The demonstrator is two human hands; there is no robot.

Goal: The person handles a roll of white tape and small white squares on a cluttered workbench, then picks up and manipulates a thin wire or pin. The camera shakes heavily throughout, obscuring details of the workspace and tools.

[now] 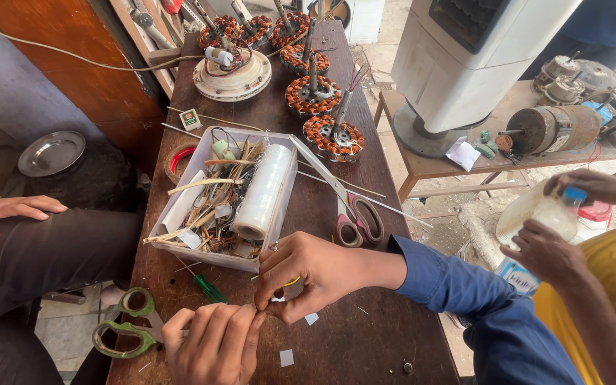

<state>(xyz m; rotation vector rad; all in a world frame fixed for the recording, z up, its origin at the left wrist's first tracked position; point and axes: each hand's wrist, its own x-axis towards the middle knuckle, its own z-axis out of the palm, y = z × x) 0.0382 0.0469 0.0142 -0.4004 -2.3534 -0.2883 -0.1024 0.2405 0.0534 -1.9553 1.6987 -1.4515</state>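
Surface point(365, 214): long dark wood, running away from the near edge.
Tray point(201, 164): clear plastic, near the left edge, holding a film roll point(265, 192) and wire scraps.
Stators point(333, 137): copper-wound, in a row towards the far end.
Right hand point(315, 274): at the near edge, fingers pinched shut on a small piece, too small to tell.
Left hand point(212, 342): fingertips closed, touching the right hand's.
Green scissors point(126, 324): near left corner.
Screwdriver point(208, 287): just beside the hands.
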